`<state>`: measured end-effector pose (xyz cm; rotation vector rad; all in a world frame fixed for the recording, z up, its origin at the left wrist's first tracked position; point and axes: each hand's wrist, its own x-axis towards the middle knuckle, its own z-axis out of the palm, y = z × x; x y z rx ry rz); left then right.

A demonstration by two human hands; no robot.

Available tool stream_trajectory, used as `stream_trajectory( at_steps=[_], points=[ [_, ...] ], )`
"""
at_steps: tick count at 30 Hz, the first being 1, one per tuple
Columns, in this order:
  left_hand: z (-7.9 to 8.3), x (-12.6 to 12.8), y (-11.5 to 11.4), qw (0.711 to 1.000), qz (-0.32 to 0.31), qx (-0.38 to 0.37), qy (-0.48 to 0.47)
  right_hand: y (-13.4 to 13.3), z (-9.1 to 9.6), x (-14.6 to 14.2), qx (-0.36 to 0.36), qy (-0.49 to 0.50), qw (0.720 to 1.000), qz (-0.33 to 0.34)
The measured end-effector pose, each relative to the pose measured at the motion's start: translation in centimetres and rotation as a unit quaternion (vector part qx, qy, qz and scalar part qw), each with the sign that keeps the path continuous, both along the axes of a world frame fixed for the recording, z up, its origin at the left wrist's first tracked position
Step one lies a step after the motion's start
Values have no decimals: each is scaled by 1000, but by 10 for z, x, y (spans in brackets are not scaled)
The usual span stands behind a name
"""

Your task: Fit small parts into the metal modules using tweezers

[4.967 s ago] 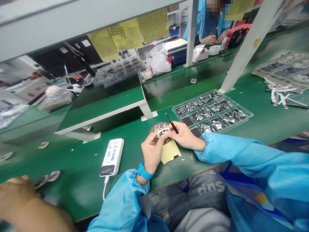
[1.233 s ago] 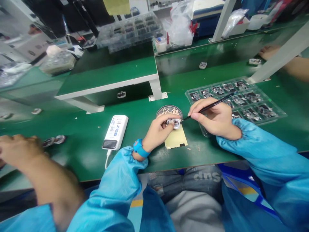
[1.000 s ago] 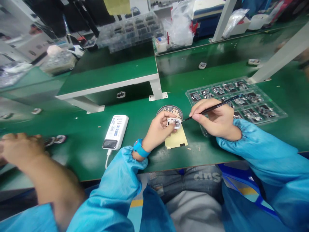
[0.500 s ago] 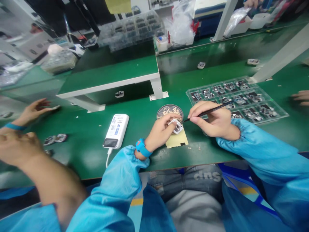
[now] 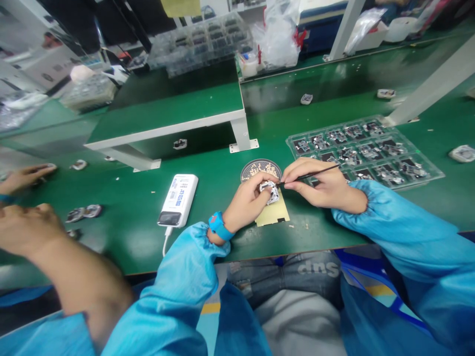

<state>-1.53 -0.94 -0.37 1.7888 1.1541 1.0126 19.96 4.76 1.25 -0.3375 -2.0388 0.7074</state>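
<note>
My left hand (image 5: 249, 203), with a blue band at the wrist, pinches a small white plastic housing (image 5: 272, 192) with dark and metallic parts inside. My right hand (image 5: 322, 186) grips a slim dark stick-like tool (image 5: 313, 173); whether it is tweezers I cannot tell. Its tip end is at the housing's right edge. Beneath the housing lies a yellow paper pad (image 5: 272, 213). Right behind my left hand, a round dark dish (image 5: 243, 173) holds many tiny beige pieces.
A clear compartment tray (image 5: 432, 173) with metallic parts stands at right. A white power bank (image 5: 178, 200) with a cable lies at left. A raised green shelf (image 5: 178, 106) is behind. A co-worker's arm (image 5: 70, 262) reaches in at left; loose housings (image 5: 462, 153) lie about.
My right hand has moved slightly left, with the tool closer to the housing. Housings on the far strip have shifted slightly left. At far right a hand has gone and a housing now lies there.
</note>
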Motion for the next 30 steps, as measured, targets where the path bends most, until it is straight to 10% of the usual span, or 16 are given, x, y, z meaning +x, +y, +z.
stream_trajectory(
  at_steps=[30],
  points=[
    [-3, 2, -1, 999, 0, -18, -49, -2, 0, 0, -71, -46, 996, -6]
  ],
)
